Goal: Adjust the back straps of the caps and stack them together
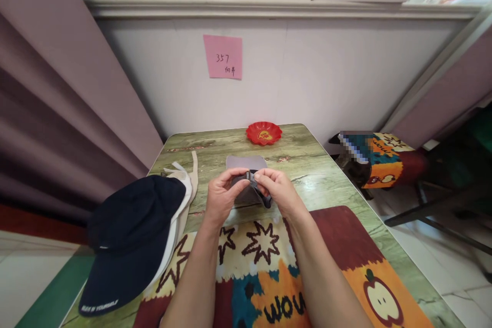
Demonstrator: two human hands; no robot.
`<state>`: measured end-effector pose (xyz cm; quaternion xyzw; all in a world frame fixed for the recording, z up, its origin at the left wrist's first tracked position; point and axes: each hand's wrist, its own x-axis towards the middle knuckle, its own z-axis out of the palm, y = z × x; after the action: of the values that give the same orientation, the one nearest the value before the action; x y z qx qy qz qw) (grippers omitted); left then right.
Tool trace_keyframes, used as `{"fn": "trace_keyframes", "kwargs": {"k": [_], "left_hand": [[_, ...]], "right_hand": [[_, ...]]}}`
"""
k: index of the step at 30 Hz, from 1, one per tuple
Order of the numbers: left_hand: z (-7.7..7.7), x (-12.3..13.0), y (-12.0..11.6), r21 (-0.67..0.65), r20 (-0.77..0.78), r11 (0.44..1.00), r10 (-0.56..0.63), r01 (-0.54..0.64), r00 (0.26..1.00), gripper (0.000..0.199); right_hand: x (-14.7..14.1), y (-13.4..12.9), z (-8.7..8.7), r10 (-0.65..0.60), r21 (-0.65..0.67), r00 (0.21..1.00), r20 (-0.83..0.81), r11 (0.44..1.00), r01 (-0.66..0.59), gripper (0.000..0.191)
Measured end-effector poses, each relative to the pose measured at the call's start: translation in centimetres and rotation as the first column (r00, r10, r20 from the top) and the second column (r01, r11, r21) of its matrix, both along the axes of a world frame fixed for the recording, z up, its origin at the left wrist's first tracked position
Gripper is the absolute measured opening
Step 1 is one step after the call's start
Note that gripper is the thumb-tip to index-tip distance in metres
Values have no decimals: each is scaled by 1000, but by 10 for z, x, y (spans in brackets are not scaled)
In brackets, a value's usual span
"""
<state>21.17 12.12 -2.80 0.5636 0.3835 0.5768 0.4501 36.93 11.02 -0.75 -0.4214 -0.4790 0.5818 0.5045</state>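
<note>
Both of my hands meet over the middle of the table and pinch a dark grey strap (264, 198). My left hand (225, 192) has thumb and fingertips closed on its left end, near what looks like a small buckle. The thumb and fingers of my right hand (279, 187) grip it just to the right. A light grey piece with rounded corners (246, 162) shows behind my fingertips; my hands hide how it joins the strap. To the left, a navy cap (134, 220) rests on white and beige headwear with loose straps (195, 169).
A red scalloped plate (264, 134) sits at the table's (319, 174) far edge. A patterned mat (346, 236) lies under my forearms. A pink note (223, 57) is on the wall. At right stands a stool (388, 159) with a patterned cover.
</note>
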Motion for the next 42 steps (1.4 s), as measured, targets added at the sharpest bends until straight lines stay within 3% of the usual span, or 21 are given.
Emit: {"fn": "trace_keyframes", "kwargs": {"k": [9, 18, 31, 34, 37, 42], "left_hand": [[-1, -9, 0, 51, -181, 998, -25, 35, 983, 21], [14, -14, -3, 129, -377, 991, 25, 26, 926, 20], [14, -10, -4, 104, -400, 994, 18, 26, 917, 17], [11, -10, -3, 76, -331, 997, 38, -14, 943, 23], [8, -10, -2, 40, -232, 998, 46, -38, 972, 24], [12, -13, -4, -23, -193, 1000, -13, 9, 981, 13]], "right_hand": [[7, 0, 1, -13, 80, 994, 111, 997, 4, 26], [6, 1, 0, -94, 177, 963, 251, 983, 49, 23], [4, -1, -3, -108, 250, 924, 367, 968, 14, 24], [3, -2, -2, -97, 252, 931, 353, 968, 6, 20], [4, -4, 0, -54, 282, 922, 383, 957, -61, 36], [4, -3, 2, -95, 370, 907, 409, 927, -70, 28]]}}
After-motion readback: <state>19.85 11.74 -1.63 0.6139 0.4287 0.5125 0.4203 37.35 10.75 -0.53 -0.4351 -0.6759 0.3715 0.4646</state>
